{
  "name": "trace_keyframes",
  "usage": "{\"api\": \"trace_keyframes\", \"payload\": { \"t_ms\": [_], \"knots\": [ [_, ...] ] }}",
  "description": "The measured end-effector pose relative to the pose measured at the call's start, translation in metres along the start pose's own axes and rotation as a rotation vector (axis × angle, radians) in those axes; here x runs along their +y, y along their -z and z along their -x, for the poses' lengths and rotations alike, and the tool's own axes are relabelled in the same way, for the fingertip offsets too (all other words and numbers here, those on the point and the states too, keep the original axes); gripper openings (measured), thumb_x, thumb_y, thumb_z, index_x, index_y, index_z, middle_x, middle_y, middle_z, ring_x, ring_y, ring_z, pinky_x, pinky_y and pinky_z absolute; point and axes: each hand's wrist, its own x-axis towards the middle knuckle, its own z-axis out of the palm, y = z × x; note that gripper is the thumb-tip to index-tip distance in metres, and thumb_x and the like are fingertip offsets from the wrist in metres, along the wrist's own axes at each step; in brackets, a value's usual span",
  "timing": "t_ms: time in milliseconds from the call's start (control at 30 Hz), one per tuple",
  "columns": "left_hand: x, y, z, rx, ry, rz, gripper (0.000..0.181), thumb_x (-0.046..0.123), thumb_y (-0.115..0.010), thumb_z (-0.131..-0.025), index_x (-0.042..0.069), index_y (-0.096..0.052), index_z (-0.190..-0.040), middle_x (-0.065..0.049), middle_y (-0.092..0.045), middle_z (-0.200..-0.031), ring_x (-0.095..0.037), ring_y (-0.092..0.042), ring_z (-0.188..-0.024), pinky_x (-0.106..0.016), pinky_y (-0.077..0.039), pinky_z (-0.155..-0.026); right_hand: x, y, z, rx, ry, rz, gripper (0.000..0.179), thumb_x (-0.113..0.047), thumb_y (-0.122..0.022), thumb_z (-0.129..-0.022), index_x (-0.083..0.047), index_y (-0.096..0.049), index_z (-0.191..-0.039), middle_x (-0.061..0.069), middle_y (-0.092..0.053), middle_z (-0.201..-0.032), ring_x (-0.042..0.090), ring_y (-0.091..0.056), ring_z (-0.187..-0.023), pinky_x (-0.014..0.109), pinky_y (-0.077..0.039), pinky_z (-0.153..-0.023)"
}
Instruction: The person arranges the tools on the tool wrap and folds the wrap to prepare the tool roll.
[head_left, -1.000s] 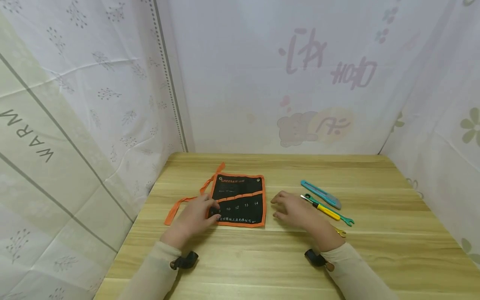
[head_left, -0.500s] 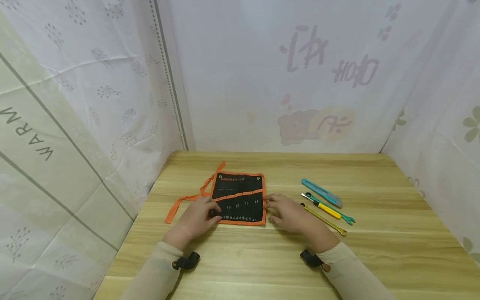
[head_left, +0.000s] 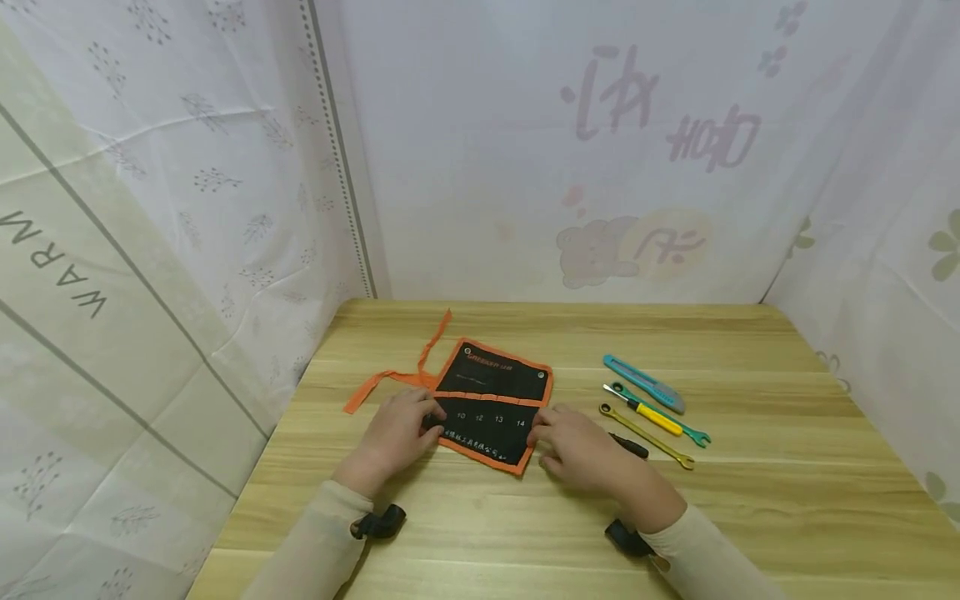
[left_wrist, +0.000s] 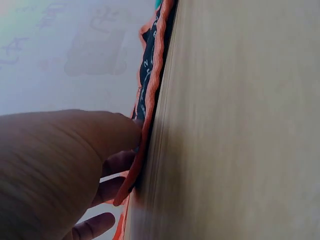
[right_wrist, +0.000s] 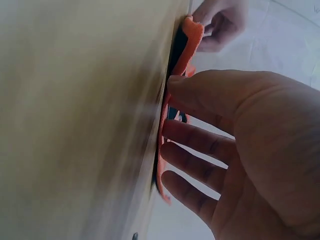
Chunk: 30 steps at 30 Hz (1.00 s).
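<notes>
A black fabric tool pouch (head_left: 491, 429) with orange trim and numbered pockets lies askew on the table between both hands. My left hand (head_left: 397, 429) rests on its left side, with the thumb (left_wrist: 117, 131) over the orange edge in the left wrist view. My right hand (head_left: 577, 446) touches the right edge with loosely spread fingers (right_wrist: 192, 162). To the right lie a gold wrench (head_left: 648, 437), a yellow-handled screwdriver (head_left: 660, 419), a green wrench (head_left: 699, 437) and a blue utility knife (head_left: 645, 385). A black-handled tool (head_left: 630, 446) is partly hidden behind my right hand.
Orange tie straps (head_left: 382, 383) trail from the pouch's left side over the wooden table (head_left: 480, 542). Printed curtains (head_left: 480, 167) hang behind the table and at both sides.
My right hand has moved left onto the pouch's edge. The pouch has shifted right and turned clockwise, its straps moving with it. The gold wrench and the black-handled tool have come into view.
</notes>
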Motion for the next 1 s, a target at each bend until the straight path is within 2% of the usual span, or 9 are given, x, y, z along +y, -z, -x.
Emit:
{"api": "trace_keyframes", "payload": {
  "t_ms": [133, 333, 467, 567, 667, 767, 900, 1000],
  "knots": [
    [0.002, -0.001, -0.003, 0.001, -0.006, -0.004, 0.014, 0.021, -0.087, -0.088, 0.022, -0.078, -0.099, 0.006, -0.064, -0.100, -0.023, -0.062, -0.099, -0.048, -0.048, -0.092, -0.009, 0.001, 0.005, 0.002, 0.033, 0.027, 0.013, -0.019, -0.077, -0.093, -0.024, -0.076, -0.105, -0.009, -0.057, -0.107, 0.013, -0.051, -0.093, 0.038, -0.050, -0.085],
    [0.005, -0.003, -0.005, -0.005, 0.002, 0.013, 0.013, 0.021, -0.086, -0.090, 0.022, -0.079, -0.101, 0.006, -0.063, -0.097, -0.019, -0.057, -0.091, -0.047, -0.047, -0.091, -0.024, 0.004, 0.011, 0.013, 0.069, -0.008, 0.012, -0.018, -0.079, -0.090, -0.026, -0.078, -0.098, -0.014, -0.053, -0.095, 0.009, -0.046, -0.082, 0.035, -0.046, -0.079],
    [0.006, -0.005, -0.004, 0.003, -0.001, 0.016, 0.014, 0.020, -0.086, -0.089, 0.022, -0.079, -0.101, 0.007, -0.064, -0.097, -0.016, -0.054, -0.087, -0.046, -0.047, -0.090, -0.025, 0.003, 0.014, 0.013, 0.031, -0.078, 0.011, -0.020, -0.081, -0.090, -0.027, -0.079, -0.098, -0.017, -0.054, -0.096, 0.007, -0.048, -0.086, 0.036, -0.044, -0.083],
    [0.007, -0.005, -0.003, 0.009, -0.005, 0.020, 0.014, 0.020, -0.086, -0.090, 0.022, -0.079, -0.101, 0.007, -0.064, -0.098, -0.016, -0.054, -0.088, -0.046, -0.047, -0.090, -0.018, 0.000, 0.015, 0.054, -0.028, -0.124, 0.010, -0.021, -0.082, -0.091, -0.027, -0.079, -0.099, -0.016, -0.057, -0.098, 0.005, -0.052, -0.089, 0.038, -0.043, -0.085],
    [0.007, -0.005, -0.001, 0.025, -0.011, 0.063, 0.014, 0.018, -0.087, -0.089, 0.020, -0.079, -0.100, 0.006, -0.063, -0.097, -0.017, -0.054, -0.089, -0.045, -0.046, -0.092, -0.006, -0.001, 0.015, 0.130, -0.095, -0.126, 0.013, -0.022, -0.082, -0.093, -0.024, -0.080, -0.105, -0.013, -0.061, -0.104, 0.009, -0.057, -0.097, 0.042, -0.044, -0.092],
    [0.008, -0.004, 0.001, 0.043, -0.022, 0.114, 0.013, 0.017, -0.088, -0.087, 0.020, -0.078, -0.095, 0.006, -0.063, -0.094, -0.017, -0.054, -0.089, -0.043, -0.046, -0.090, 0.006, 0.000, 0.016, 0.168, -0.169, -0.114, 0.022, -0.024, -0.080, -0.095, -0.019, -0.079, -0.117, -0.006, -0.065, -0.120, 0.018, -0.060, -0.114, 0.049, -0.043, -0.104],
    [0.010, -0.004, 0.004, 0.035, -0.031, 0.141, 0.015, 0.020, -0.089, -0.085, 0.024, -0.075, -0.087, 0.011, -0.063, -0.089, -0.011, -0.056, -0.082, -0.039, -0.048, -0.084, 0.017, 0.002, 0.019, 0.110, -0.233, -0.108, 0.036, -0.024, -0.074, -0.101, -0.012, -0.071, -0.135, 0.003, -0.060, -0.144, 0.029, -0.052, -0.136, 0.055, -0.037, -0.114],
    [0.011, -0.004, 0.005, 0.025, -0.025, 0.154, 0.016, 0.023, -0.089, -0.086, 0.025, -0.073, -0.086, 0.013, -0.063, -0.088, -0.008, -0.056, -0.079, -0.038, -0.048, -0.082, 0.022, 0.003, 0.021, 0.058, -0.239, -0.102, 0.040, -0.022, -0.069, -0.104, -0.008, -0.066, -0.141, 0.008, -0.055, -0.151, 0.033, -0.048, -0.141, 0.057, -0.037, -0.114]
  ]
}}
